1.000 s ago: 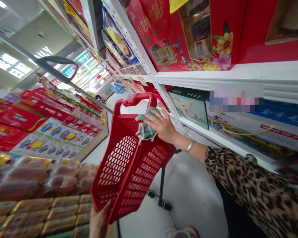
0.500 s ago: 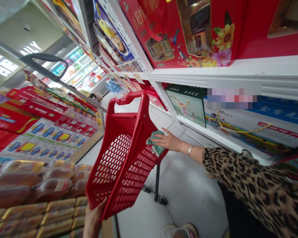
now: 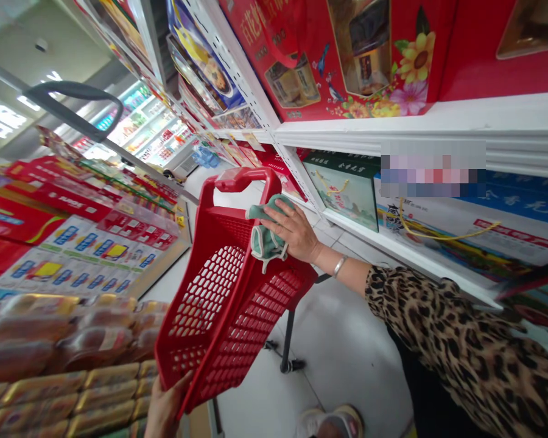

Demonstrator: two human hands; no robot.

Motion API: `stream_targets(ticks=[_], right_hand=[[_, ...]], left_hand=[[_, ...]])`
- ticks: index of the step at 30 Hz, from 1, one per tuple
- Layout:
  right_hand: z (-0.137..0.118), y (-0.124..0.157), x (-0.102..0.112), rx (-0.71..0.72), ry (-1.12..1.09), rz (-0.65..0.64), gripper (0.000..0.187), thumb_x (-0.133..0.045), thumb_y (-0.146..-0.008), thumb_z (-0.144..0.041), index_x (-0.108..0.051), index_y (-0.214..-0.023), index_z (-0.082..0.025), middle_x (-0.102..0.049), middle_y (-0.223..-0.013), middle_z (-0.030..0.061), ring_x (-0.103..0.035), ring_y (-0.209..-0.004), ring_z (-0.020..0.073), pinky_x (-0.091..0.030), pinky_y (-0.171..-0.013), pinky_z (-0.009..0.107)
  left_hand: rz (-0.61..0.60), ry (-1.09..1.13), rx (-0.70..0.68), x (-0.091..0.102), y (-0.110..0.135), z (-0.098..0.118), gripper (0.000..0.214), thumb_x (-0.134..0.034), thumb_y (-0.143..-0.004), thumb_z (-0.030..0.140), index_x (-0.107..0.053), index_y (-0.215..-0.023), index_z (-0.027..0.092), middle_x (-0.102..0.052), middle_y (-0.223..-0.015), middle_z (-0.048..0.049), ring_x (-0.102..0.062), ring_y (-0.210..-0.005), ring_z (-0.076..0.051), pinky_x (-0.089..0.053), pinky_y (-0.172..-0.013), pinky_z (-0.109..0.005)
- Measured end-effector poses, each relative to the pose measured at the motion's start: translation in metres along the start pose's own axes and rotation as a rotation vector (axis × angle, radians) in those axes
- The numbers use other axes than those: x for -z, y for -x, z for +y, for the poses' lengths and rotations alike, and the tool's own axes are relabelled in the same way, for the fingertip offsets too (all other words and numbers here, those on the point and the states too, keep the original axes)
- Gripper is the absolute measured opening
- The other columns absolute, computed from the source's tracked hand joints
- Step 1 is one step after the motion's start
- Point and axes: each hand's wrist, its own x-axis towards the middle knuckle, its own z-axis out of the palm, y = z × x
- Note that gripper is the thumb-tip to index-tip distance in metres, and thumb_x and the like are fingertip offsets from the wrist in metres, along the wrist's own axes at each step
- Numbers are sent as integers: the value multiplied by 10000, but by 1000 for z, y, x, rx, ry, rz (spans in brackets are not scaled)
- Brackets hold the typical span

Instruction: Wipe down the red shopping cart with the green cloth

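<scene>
A red plastic shopping basket (image 3: 256,310) with perforated sides is tilted in the middle of the view, its handle end up and away from me. My left hand (image 3: 167,401) grips its lower near corner, thumb on the inside of the rim. Under my right hand (image 3: 296,231) is a green cloth (image 3: 269,240) with pale edging, pressed on the basket's upper right rim just below the handle. Part of the cloth hangs over the outer side. Dark legs with casters (image 3: 292,365) show beneath the basket.
White shelving (image 3: 420,121) on the right carries red gift boxes (image 3: 369,61) above and a green-topped carton (image 3: 342,188) below. To the left are stacked packs (image 3: 91,249) and bottled goods (image 3: 73,340). A grey handle (image 3: 77,109) on a metal pole stands at upper left.
My right hand has moved the cloth up and left, from the basket's outer right side onto the rim near the handle. My left hand keeps its grip on the lower corner.
</scene>
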Motion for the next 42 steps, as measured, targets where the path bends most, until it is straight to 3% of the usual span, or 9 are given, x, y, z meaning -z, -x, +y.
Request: stream_targets(ticks=[7, 11, 14, 16, 20, 23, 31, 37, 42], right_hand=[[-25, 52, 18, 212, -46, -63, 282, -559, -1021, -177, -686, -1253, -275, -677, -1411, 2, -463, -1469, 203, -283, -1285, 561], [-42, 45, 25, 347, -107, 10, 190, -633, -1009, -234, -724, -1163, -299, -707, -1363, -39, -555, -1380, 180, -326, -1269, 526], [-52, 18, 28, 264, -84, 5, 253, -630, -1009, -233, -699, -1244, -297, -692, -1391, -19, -522, -1413, 201, -325, -1263, 536], [-57, 0, 29, 198, -66, -42, 281, -609, -1013, -221, -686, -1278, -270, -678, -1414, -4, -519, -1411, 223, -318, -1263, 540], [-63, -20, 27, 189, -72, -145, 257, -571, -1023, -223, -694, -1246, -251, -675, -1416, 4, -535, -1387, 235, -296, -1268, 544], [-60, -26, 27, 156, -77, -247, 250, -569, -1018, -215, -699, -1228, -258, -678, -1411, 12, -519, -1400, 240, -261, -1274, 570], [-31, -44, 39, -8, -55, -310, 306, -544, -1004, -146, -709, -1231, -269, -659, -1442, 7, -472, -1429, 246, -154, -1285, 584], [-2, -57, 46, -185, -41, -240, 393, -523, -976, -126, -694, -1305, -259, -619, -1490, 33, -452, -1433, 286, -259, -1223, 563], [4, -62, 56, -142, -126, -251, 405, -541, -955, -162, -698, -1317, -256, -616, -1489, 40, -488, -1388, 275, -354, -1172, 490]], left_hand=[[-85, 28, 82, 13, -11, 3, 681, -831, -495, 327, -614, -1125, 183, -723, -706, -32, -701, -609, -252, -604, -605, -361], [55, -410, 57, 24, -12, 17, 565, -700, -643, 461, -669, -1137, 187, -733, -733, -77, -740, -771, -342, -604, -718, -429], [252, -802, -1, 18, 6, 41, 709, -598, -732, 594, -651, -1288, 156, -769, -919, -186, -722, -971, -454, -578, -822, -533], [319, -833, -90, 1, 25, 58, 798, -490, -800, 666, -593, -1398, 147, -758, -1090, -232, -710, -1036, -457, -553, -883, -560], [243, -664, -157, -42, 49, 76, 791, -335, -875, 706, -627, -1407, 199, -714, -1303, -198, -657, -1196, -438, -436, -1059, -619], [207, -703, -42, -57, 47, 72, 694, -396, -839, 710, -786, -1158, 232, -777, -1118, -197, -665, -1150, -465, -388, -1072, -657], [130, -752, -54, -45, 45, 72, 575, -418, -822, 609, -825, -1017, 253, -799, -939, -139, -700, -933, -398, -507, -807, -471], [77, -768, -43, -37, 54, 74, 614, -401, -837, 617, -809, -1075, 224, -793, -966, -125, -689, -932, -365, -494, -775, -424], [63, -731, -61, -16, 45, 58, 553, -440, -817, 576, -810, -1019, 219, -795, -1034, -111, -696, -963, -356, -510, -801, -412]])
